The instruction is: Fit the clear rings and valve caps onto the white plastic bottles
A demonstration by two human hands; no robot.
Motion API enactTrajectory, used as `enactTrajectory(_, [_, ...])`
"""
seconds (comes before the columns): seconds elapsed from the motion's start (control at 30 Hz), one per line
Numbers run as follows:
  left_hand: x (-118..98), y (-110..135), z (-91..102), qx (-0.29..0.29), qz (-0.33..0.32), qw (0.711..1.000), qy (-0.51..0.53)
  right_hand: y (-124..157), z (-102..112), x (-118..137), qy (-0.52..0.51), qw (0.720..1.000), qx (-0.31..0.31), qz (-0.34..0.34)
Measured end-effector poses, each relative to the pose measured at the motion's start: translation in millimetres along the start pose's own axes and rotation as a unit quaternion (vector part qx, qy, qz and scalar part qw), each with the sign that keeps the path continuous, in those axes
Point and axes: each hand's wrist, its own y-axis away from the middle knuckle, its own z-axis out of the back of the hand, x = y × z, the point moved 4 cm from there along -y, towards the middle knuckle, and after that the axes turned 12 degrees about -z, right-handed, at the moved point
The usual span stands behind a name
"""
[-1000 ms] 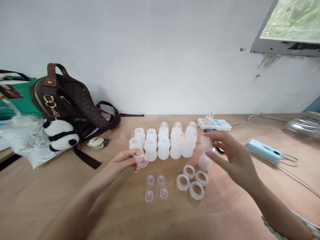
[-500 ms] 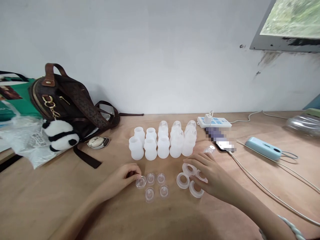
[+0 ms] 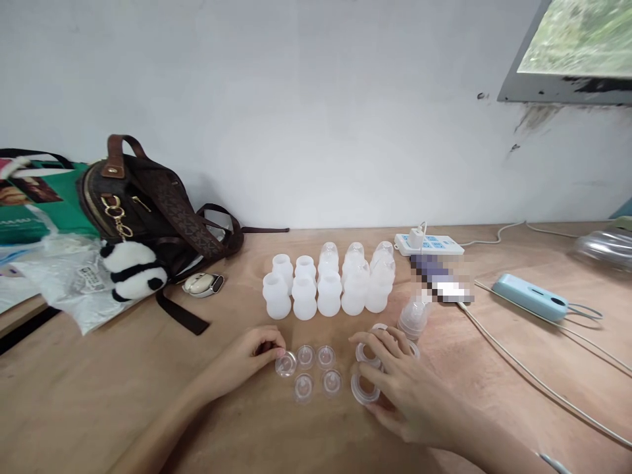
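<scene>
My left hand point(image 3: 249, 361) rests on the wooden table point(image 3: 148, 408), its fingertips pinching a clear teat point(image 3: 285, 364) at the left end of a small group of clear teats point(image 3: 318, 372). My right hand point(image 3: 399, 385) lies over the white screw rings point(image 3: 366, 390), its fingers curled round one ring point(image 3: 368, 353). A small bottle with a clear cap point(image 3: 413, 318) stands just beyond my right hand. Behind them stand two rows of white bottles point(image 3: 328, 286), some capped.
A brown bag point(image 3: 148, 210) with a panda charm point(image 3: 133, 270) sits at the back left, next to plastic packets point(image 3: 64, 283). A power strip point(image 3: 429, 245), a blurred phone point(image 3: 444, 280), a blue device point(image 3: 530, 296) and cables lie to the right.
Both hands came down from above the table. The left brought its teat down beside the others. The right let go of the small bottle, which now stands beyond it, and closed on a ring.
</scene>
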Motion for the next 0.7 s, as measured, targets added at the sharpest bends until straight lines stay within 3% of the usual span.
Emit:
enactTrajectory(0.23, [2, 7, 4.5, 0.027, 0.004, 0.999, 0.032, -6, 0, -1, 0.006, 1.0, -0.012, 0.0])
enactTrajectory(0.7, [-1, 0, -3.7, -0.003, 0.0, 1.0, 0.005, -25, -4, 1, 0.045, 0.998, -0.037, -0.001])
